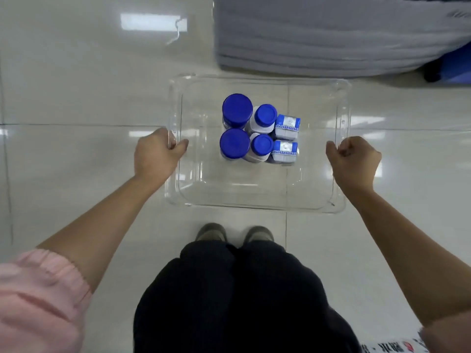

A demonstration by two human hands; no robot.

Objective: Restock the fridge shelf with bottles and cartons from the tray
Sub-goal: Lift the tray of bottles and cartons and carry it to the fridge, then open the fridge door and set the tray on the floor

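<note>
A clear plastic tray [257, 202] is held above the tiled floor in front of me. My left hand [155, 155] grips its left rim and my right hand [354, 161] grips its right rim. Standing upright in the tray's middle are two large bottles with wide blue caps [237, 108] [234, 143], two smaller white bottles with blue caps [265, 115] [261, 146], and two small blue-and-white cartons [288, 126] [284, 151] on their right. No fridge is in sight.
Glossy pale floor tiles [89, 85] lie below. A grey ribbed object [331, 36] fills the upper right, with something blue [453, 64] beside it. My dark trousers and shoes [234, 234] are under the tray's near edge.
</note>
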